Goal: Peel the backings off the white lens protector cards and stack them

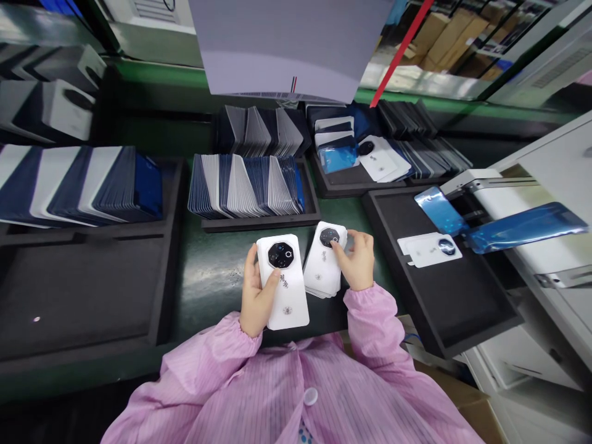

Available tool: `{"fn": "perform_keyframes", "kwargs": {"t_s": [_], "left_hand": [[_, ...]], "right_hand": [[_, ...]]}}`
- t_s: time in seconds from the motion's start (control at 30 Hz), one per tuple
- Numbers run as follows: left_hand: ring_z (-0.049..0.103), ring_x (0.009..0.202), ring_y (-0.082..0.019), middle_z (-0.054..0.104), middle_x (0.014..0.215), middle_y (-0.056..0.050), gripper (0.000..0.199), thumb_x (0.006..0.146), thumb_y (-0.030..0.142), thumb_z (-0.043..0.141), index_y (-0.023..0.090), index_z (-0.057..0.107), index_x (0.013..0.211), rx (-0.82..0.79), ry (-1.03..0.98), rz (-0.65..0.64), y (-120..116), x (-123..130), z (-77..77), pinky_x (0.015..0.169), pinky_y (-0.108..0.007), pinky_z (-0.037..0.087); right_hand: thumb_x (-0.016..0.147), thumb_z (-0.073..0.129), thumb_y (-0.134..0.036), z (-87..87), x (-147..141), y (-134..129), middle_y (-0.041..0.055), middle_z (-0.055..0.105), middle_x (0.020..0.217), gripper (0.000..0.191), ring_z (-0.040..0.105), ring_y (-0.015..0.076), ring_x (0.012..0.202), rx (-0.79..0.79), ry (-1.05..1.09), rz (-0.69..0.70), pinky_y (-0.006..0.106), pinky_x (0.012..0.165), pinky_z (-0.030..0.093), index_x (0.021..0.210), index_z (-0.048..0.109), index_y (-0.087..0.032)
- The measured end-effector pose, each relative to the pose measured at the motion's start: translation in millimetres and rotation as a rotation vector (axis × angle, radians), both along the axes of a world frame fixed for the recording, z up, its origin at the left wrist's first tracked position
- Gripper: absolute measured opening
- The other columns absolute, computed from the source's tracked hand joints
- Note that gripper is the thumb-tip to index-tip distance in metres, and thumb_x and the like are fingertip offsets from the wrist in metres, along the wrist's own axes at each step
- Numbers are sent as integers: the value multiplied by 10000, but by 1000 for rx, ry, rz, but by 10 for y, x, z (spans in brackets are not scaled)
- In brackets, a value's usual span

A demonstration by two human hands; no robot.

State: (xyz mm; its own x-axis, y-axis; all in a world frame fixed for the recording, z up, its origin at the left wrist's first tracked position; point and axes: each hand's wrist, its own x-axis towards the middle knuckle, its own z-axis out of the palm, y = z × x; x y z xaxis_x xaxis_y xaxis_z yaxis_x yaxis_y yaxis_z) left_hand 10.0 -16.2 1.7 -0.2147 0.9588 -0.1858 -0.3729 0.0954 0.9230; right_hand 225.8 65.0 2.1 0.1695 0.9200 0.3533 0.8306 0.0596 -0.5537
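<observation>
My left hand (259,295) is closed round a white phone back panel (291,299), thumb across its face. The panel has a dark octagonal camera area, dark lettering and a small round mark; more white edges show behind it, how many I cannot tell. To its right, my right hand (358,260) pinches the upper right corner of a fanned stack of similar white panels (321,271), its thumb on the camera area. Whether those fingers grip only the top panel or several is hidden. The stack's lower edges are splayed near the table edge.
Ahead stands a black foam tray (259,223) of upright dark and white panels. Left is another tray (169,259). At right a tray (453,308) bears a white panel (430,249) and blue glossy sheets (527,227). A grey-white board (291,43) hangs above.
</observation>
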Motion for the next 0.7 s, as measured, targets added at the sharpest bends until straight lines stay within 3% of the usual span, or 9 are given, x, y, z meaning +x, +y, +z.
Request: {"fn": "perform_keyframes", "kwargs": {"t_s": [0.07,0.13,0.2,0.27,0.43,0.53,0.6,0.7], "left_hand": [[612,1160,-252,578,1320,-102,756,834,361,661,308,241,1462,-24,-26,10,-3,3,12,929,-390,545],[628,1127,-246,596,1287,-102,765,821,353,678,297,260,1458,-40,-33,16,-9,8,26,916,-385,548],[649,1079,-245,610,1260,-104,775,815,354,683,296,257,1460,-24,-15,17,-21,14,30,893,-391,557],[638,1106,-255,593,1289,-110,770,823,354,673,302,249,1463,24,35,24,-37,20,16,922,-414,540],[470,1327,-280,467,1446,-112,713,854,321,637,314,266,1464,136,211,37,-64,29,-75,1096,-468,384],[478,1321,-270,467,1449,-113,724,854,309,639,312,259,1469,147,208,12,-59,24,-94,1098,-459,383],[512,1290,-258,489,1429,-111,734,848,310,647,308,257,1469,138,176,10,-48,20,-78,1078,-438,411],[579,1210,-244,540,1374,-110,745,838,320,658,299,259,1467,100,120,17,-24,17,-42,1004,-397,481]], "right_hand": [[805,648,-375,133,-96,-55,114,526,1068,341,550,213,831,106,30,62,418,754,515,1077,599,-175],[842,624,-312,302,-246,-134,79,567,990,203,547,175,760,150,98,221,363,703,512,1008,613,-196],[850,631,-281,458,-428,-205,42,596,884,120,535,138,665,65,163,453,301,610,490,943,621,-205],[823,674,-281,554,-596,-235,28,599,836,139,535,131,651,-29,165,567,277,582,475,922,623,-200],[744,746,-214,520,-776,-149,-7,569,745,152,518,110,609,-180,241,499,255,578,458,814,614,-182],[771,706,-189,462,-779,-110,-18,566,702,102,516,100,573,-249,362,539,242,543,441,750,606,-177],[806,666,-188,449,-781,-119,-11,562,701,102,529,112,602,-205,369,574,252,559,448,733,596,-179],[846,622,-184,432,-786,-159,16,575,739,109,550,162,732,8,244,641,318,675,475,748,575,-189]]}}
